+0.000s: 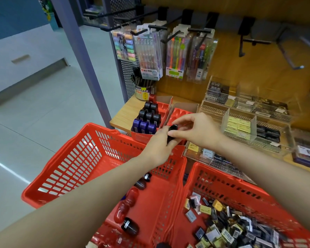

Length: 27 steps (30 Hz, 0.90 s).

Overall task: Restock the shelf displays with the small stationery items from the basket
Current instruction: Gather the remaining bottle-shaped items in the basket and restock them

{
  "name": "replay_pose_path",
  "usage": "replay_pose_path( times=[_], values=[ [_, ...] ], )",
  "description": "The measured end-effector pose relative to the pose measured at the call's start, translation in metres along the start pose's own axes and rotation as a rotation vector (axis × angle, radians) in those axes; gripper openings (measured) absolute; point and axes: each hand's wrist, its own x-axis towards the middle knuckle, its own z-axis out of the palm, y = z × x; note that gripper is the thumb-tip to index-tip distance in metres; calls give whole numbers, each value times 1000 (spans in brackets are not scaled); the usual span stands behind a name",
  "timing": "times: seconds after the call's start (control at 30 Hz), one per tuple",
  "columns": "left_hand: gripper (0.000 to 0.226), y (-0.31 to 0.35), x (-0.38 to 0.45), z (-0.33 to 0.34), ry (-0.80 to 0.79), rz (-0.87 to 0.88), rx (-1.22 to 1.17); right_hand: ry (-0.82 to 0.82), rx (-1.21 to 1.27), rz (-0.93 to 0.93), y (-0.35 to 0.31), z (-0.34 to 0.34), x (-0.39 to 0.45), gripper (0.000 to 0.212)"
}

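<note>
From the head camera, both hands meet just above the near edge of the wooden shelf (125, 113), at about the centre of the view. The left hand (159, 145) curls round a small black item (172, 130), and the right hand (195, 130) pinches the top of the same item between thumb and fingertips; what kind of item it is cannot be told. They hold it over the right red display box (183, 111), whose tray slots show bare red plastic. Just beside it at 9 o'clock stands the left red display box (147, 120), carrying upright black and purple pieces in rows. At 3 o'clock from the hands sits a clear acrylic organiser (249, 119) with yellow and dark small packs in its compartments. At 12 o'clock, pen packs (150, 51) hang from black hooks. Below the forearms, at 7 o'clock, the left red basket (75, 158) holds a few red and black rounded items along its floor. At 5 o'clock the right red basket (222, 176) holds a heap of small mixed packs.
</note>
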Motion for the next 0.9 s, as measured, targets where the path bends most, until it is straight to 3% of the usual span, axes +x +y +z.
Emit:
replay_pose_path(
  times=[0.17, 0.37, 0.63, 0.8, 0.9],
  values=[
    [62, -12, 6, -5, 39, 125, 358, 120, -63, 130, 24, -14, 13, 32],
    [66, -37, 6, -7, -171, 245, 794, 83, -282, 95, 40, 14, 13, 35],
    [71, -44, 9, -13, -222, 275, 835, 7, -429, 74, 41, 28, 12, 43],
    [66, -45, 8, -17, -205, 292, 840, 40, -479, 2, 43, 25, 3, 21],
    [68, -40, 6, -15, -243, 267, 844, -29, -541, 8, 41, 33, -2, 31]
  ],
)
